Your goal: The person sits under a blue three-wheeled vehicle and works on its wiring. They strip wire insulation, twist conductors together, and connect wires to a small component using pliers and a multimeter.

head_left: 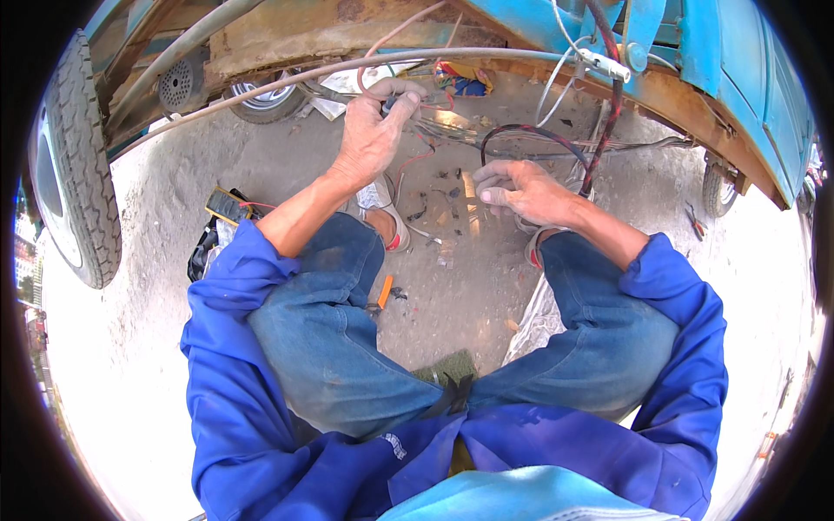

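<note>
My left hand (pixel 375 130) is raised under the edge of the vehicle, closed on a small dark object (pixel 389 106) whose kind I cannot make out. A reddish cable (pixel 366 59) hangs down to its fingers. Lower and to the right, my right hand (pixel 526 193) has its fingers loosely bent and a little apart, with nothing visible in them. A narrow tan strip (pixel 470 187) shows by its fingertips. Close to that hand loops a dark cable in a red-flecked sleeve (pixel 593 161). Above it, a white connector (pixel 605 66) with thin white wires hangs at the blue bodywork.
A tyre (pixel 94 165) stands at the left; rusty frame and blue panels (pixel 756 104) reach overhead. On the ground lie a yellow-and-black meter (pixel 228 206) with a red lead, an orange-handled tool (pixel 386 291), pliers (pixel 695 223), loose wires (pixel 599 149) and small scraps.
</note>
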The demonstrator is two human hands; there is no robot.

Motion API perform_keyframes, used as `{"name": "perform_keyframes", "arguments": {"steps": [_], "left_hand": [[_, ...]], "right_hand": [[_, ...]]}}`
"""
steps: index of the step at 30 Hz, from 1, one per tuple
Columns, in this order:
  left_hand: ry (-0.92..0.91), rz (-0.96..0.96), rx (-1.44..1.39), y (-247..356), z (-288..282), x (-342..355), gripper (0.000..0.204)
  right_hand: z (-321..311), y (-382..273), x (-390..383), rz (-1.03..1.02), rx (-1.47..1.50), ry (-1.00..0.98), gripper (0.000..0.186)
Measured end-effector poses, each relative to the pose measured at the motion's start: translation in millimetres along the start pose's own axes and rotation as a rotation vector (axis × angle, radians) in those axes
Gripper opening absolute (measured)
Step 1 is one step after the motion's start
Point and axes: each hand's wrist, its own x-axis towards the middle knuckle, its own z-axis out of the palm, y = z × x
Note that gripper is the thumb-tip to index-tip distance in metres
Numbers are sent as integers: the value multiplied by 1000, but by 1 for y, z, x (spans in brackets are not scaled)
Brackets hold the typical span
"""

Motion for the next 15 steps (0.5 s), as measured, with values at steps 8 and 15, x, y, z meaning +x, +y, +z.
{"name": "perform_keyframes", "arguments": {"steps": [8,15], "left_hand": [[-32,-8,-115,8,-29,-4,21],[-84,-10,-46,9,-28,-7,22]], "right_hand": [[0,-2,8,-78,17,187,46],[5,-16,9,-99,234,232,38]]}}
